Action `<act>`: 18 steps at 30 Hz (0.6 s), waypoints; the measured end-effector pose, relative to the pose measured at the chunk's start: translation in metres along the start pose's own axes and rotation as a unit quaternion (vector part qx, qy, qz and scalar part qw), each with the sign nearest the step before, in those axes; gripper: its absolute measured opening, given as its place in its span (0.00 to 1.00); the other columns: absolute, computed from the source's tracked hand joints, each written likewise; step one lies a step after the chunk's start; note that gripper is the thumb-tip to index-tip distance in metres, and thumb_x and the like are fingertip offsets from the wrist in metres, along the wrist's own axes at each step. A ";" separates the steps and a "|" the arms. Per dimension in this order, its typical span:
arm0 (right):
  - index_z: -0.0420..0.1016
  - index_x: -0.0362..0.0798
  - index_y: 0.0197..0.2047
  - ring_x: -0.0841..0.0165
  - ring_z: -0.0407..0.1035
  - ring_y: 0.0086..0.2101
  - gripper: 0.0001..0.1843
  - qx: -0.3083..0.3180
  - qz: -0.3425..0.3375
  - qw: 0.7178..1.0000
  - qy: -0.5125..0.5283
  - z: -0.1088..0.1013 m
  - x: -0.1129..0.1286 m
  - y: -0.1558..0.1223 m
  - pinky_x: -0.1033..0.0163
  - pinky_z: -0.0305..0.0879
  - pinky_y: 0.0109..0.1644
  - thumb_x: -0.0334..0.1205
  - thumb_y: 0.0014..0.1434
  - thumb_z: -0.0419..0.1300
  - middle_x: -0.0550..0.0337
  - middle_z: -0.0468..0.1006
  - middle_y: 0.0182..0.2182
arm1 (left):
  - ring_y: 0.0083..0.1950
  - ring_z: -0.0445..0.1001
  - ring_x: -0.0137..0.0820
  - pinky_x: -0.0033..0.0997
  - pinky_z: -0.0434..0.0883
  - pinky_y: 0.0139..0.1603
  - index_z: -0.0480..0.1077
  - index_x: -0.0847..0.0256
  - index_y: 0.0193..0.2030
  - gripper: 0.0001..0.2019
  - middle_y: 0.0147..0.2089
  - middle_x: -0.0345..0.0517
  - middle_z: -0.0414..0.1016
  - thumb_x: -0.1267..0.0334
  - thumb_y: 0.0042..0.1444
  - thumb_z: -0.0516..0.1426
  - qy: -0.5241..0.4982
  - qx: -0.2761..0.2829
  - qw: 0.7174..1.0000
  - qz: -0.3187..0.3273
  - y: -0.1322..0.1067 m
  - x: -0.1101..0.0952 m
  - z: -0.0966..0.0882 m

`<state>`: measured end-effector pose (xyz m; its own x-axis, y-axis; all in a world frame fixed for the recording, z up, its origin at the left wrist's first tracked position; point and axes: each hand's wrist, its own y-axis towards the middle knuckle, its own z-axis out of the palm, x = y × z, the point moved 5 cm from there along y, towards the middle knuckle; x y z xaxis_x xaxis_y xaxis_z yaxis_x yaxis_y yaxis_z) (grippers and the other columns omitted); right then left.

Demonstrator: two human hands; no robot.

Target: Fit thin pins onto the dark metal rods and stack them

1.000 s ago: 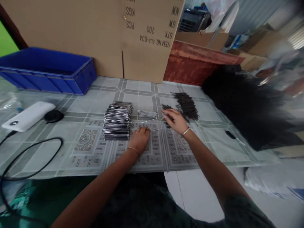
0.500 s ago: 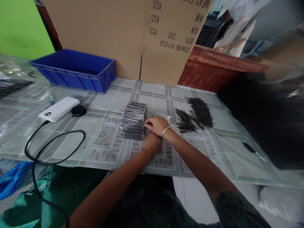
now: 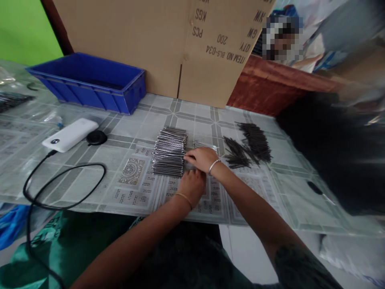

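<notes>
A row of thin, shiny metal rods point(image 3: 169, 152) lies side by side on the patterned table cover. At the right ends of these rods, my right hand point(image 3: 203, 158) has thumb and forefinger pinched together; what is between them is too small to make out. My left hand point(image 3: 192, 185) is curled closed just below it, near the lower right corner of the row, and its grip is hidden. A few more silver rods point(image 3: 204, 145) lie just beyond my right hand, partly covered by it. To the right are two heaps of thin dark strips point(image 3: 255, 142).
A blue plastic bin point(image 3: 90, 82) stands at the back left before a large cardboard sheet point(image 3: 126, 36). A white power bank point(image 3: 70, 135), its black cable point(image 3: 72, 166) and a round black object point(image 3: 96, 137) lie left. A screwdriver-like tool point(image 3: 315, 187) lies right. Another person sits beyond.
My left hand has drawn slightly down and away from my right hand. My right hand stays pinched at the rod ends. The view has shifted a little.
</notes>
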<state>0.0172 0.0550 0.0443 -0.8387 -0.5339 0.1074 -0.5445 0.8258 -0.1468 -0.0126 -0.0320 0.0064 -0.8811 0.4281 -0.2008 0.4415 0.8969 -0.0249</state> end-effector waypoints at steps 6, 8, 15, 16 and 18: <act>0.82 0.56 0.43 0.65 0.75 0.38 0.16 -0.011 -0.015 1.000 0.021 0.004 0.000 0.004 0.64 0.60 0.36 0.51 0.66 0.54 0.59 0.83 0.38 | 0.49 0.73 0.38 0.40 0.70 0.53 0.69 0.60 0.48 0.11 0.47 0.52 0.74 0.68 0.64 0.48 -0.104 -0.243 0.959 -0.100 -0.075 0.080 -0.061; 0.82 0.55 0.43 0.65 0.75 0.37 0.17 -0.005 -0.017 0.999 0.037 0.003 0.000 0.004 0.64 0.61 0.37 0.50 0.66 0.54 0.59 0.83 0.37 | 0.50 0.73 0.37 0.40 0.69 0.55 0.69 0.61 0.46 0.10 0.45 0.51 0.74 0.61 0.65 0.49 -0.184 -0.392 0.884 -0.176 -0.087 0.124 -0.065; 0.69 0.49 0.62 0.59 0.70 0.53 0.27 -0.114 0.057 0.965 0.228 0.021 -0.010 -0.010 0.57 0.64 0.56 0.54 0.65 0.54 0.52 0.77 0.52 | 0.54 0.74 0.34 0.37 0.66 0.61 0.67 0.61 0.41 0.18 0.47 0.49 0.76 0.47 0.57 0.58 -0.514 -0.527 0.640 -0.219 -0.033 0.188 -0.018; 0.60 0.47 0.67 0.59 0.64 0.59 0.33 -0.154 0.079 0.943 0.286 0.030 -0.009 -0.010 0.55 0.61 0.61 0.57 0.65 0.52 0.49 0.71 0.59 | 0.56 0.73 0.34 0.37 0.65 0.62 0.66 0.61 0.41 0.18 0.48 0.49 0.76 0.47 0.56 0.59 -0.544 -0.521 0.626 -0.200 -0.023 0.185 -0.015; 0.43 0.46 0.73 0.61 0.48 0.68 0.41 -0.193 0.115 0.889 0.399 0.053 0.001 -0.006 0.52 0.52 0.68 0.62 0.66 0.44 0.49 0.55 0.68 | 0.57 0.73 0.33 0.37 0.65 0.63 0.65 0.60 0.40 0.18 0.49 0.49 0.76 0.47 0.56 0.59 -0.598 -0.508 0.597 -0.170 -0.010 0.178 -0.012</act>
<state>0.0185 0.0400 -0.0069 -0.5692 -0.1721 0.8040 -0.1865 0.9794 0.0776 -0.1762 0.0366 -0.0175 0.1280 0.3626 -0.9231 -0.5930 0.7740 0.2218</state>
